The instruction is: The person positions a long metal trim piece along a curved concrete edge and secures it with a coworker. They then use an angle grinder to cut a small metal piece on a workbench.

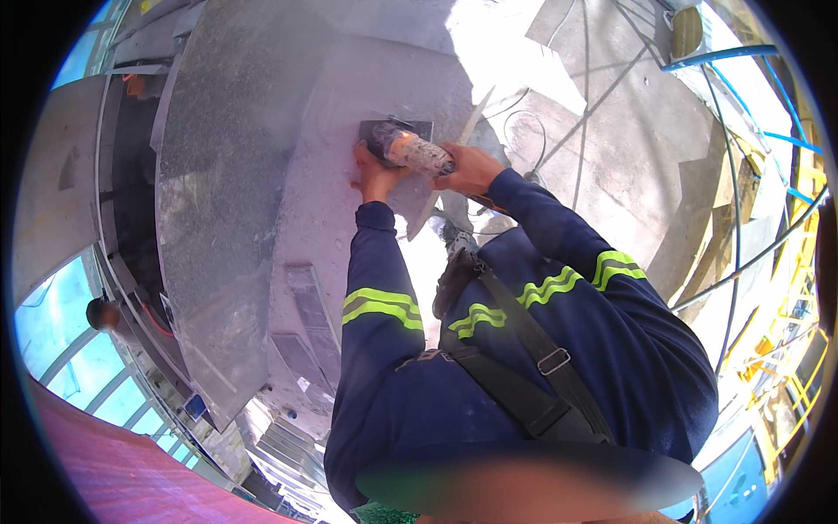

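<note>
A dusty power tool with a dark head and orange patches, which looks like an angle grinder (415, 150), lies across both my hands. My left hand (377, 177) is closed at its front end, beside the head. Around the rear of its body wraps my right hand (470, 169). Under the tool's head sits a small dark rectangular piece (422, 128) on the dusty pale surface (327, 175). The tool's disc is hidden, so I cannot tell whether it touches the piece.
A big grey slab (218, 218) stretches along the left. Several narrow flat pieces (310, 301) lie nearer to me. A thin pale strip (476, 118) crosses the surface by my right hand. Cables (543, 131) curl over the ground at right, near blue and yellow bars (812, 288).
</note>
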`<state>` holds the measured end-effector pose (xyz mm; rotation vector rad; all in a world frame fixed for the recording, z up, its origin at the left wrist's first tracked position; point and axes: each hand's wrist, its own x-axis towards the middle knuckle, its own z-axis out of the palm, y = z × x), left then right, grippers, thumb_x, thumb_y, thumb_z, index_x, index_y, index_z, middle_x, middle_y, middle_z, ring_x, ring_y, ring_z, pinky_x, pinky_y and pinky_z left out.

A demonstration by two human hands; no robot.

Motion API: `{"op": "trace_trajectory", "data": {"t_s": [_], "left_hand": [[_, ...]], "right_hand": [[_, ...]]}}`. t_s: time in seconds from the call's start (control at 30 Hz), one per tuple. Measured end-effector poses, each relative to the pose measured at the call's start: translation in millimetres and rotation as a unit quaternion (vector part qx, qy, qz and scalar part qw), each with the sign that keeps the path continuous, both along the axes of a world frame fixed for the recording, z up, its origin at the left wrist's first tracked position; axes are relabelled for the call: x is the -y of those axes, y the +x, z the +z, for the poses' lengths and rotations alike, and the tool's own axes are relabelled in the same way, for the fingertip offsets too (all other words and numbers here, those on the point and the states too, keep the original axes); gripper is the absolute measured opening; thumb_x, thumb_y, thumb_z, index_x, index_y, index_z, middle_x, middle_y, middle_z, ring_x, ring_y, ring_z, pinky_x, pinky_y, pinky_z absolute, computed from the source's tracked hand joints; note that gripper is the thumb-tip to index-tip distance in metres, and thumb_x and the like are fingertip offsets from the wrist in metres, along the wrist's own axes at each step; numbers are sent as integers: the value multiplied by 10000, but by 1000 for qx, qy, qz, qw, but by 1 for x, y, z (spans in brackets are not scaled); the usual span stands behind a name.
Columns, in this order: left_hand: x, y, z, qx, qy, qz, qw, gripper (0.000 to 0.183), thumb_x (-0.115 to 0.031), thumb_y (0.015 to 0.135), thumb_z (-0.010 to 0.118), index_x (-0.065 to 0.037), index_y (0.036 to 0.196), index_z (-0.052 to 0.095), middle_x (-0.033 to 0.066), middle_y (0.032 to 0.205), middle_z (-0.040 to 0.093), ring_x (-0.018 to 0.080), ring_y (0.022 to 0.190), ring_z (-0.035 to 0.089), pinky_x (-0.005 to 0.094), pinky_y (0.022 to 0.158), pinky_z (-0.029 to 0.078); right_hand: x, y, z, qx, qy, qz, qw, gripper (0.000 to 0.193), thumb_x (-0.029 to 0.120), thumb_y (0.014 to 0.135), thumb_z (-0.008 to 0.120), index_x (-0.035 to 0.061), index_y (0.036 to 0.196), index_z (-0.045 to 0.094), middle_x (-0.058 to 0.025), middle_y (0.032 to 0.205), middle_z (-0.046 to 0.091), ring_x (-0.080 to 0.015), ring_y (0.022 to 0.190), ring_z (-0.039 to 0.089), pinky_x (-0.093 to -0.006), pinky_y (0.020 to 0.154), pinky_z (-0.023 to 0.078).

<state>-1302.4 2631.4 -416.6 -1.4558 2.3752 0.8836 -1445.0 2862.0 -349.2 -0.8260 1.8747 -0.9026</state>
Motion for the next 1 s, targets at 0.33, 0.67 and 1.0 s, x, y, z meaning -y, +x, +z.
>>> {"op": "trace_trajectory", "data": {"t_s": [0.33, 0.67, 1.0], "left_hand": [[-1, 3, -4, -1, -20, -13, 1000, 1557, -562, 569, 1050, -54, 1711, 122, 145, 1779, 299, 333, 1662, 269, 835, 1248, 51], [-3, -1, 4, 20, -7, -10, 1000, 1538, -547, 566, 1048, -63, 1694, 121, 130, 1765, 297, 315, 1664, 261, 854, 1237, 46], [-1, 0, -2, 14, -6, -12, 1000, 1553, -541, 573, 1052, -59, 1706, 106, 156, 1773, 267, 351, 1664, 247, 871, 1221, 65]], "right_hand": [[-19, 3, 15, 11, 13, -14, 1000, 770, 465, 792, 873, 33, 1396, 670, -260, 1124, 790, -412, 1062, 771, -458, 968, 569], [6, 0, 2, 5, 21, 1, 1000, 737, 475, 774, 840, 29, 1338, 677, -251, 1091, 786, -421, 1045, 764, -484, 951, 571], [-3, -1, 9, -6, 0, 4, 1000, 756, 479, 782, 853, 29, 1361, 670, -259, 1099, 786, -437, 1049, 763, -491, 954, 566]]}}
